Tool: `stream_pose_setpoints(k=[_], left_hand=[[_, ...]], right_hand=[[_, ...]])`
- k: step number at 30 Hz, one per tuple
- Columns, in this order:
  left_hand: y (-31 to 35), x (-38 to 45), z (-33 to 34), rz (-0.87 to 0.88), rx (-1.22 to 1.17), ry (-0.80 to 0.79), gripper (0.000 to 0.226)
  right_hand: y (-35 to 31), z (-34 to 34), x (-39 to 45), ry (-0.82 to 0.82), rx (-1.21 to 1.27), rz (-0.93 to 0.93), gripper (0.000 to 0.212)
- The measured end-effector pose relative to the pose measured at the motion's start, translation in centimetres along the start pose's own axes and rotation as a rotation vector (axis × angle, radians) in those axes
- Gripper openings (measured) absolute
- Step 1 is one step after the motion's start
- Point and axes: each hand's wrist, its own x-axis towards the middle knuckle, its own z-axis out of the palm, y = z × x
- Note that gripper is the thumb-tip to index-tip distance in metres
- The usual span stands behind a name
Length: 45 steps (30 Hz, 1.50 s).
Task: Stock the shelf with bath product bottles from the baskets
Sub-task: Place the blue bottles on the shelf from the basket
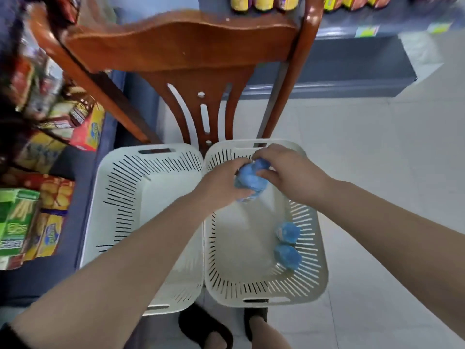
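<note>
Right now, step in hand: both hands are over the right basket (264,293), lifting blue bottles (247,178) out of its far end; I judge it the pick-up before the carry to the shelf.
Left hand: the left hand (221,182) has its fingers curled round the blue bottles from the near-left side; the view is blurred, so I cannot tell how many it holds.
Right hand: the right hand (286,170) reaches in from the right, fingers bent over the bottle tops and thumb against the side, pinching rather than spread.
Task's things: two more blue bottles (288,244) lie along the right wall of that basket, towards its near corner, touching or nearly touching each other.
Left basket: the left basket (120,197) stands just beside the right one, rims touching or nearly so, and shows no bottles.
Doing it well: I would close both grips firmly and lift straight up until clear of the far rim.
Edges: the wooden chair (181,46) back rises just beyond the baskets' far rims; a forward swing could knock it.
Open room: the tiled floor (377,172) on the right gives turning space; the snack shelves (37,147) crowd the left.
</note>
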Motion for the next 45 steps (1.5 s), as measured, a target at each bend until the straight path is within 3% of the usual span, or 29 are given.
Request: stream_pose_setpoints(k=[6,19,31,45], left_hand=[[6.1,-6.5,-9.3,0.063,-0.120,0.187,0.040],[14.9,-30.4,-26.7,0.052,-0.134,0.687,0.031],[17.7,-52.1,-33.3,-0.062,0.049,1.151,0.032],[15.8,-66.7,-37.0,-0.224,0.179,1.413,0.031]], right_hand=[[-8.5,-8.8,0.6,0.146,0.092,-0.152,0.029],[-34.5,-21.1,-1.2,0.137,0.274,-0.690,0.028],[-56.3,-22.5,-6.0,-0.009,0.422,-1.107,0.026],[-72.4,-18.2,-8.7,-0.104,0.471,-1.326,0.020]])
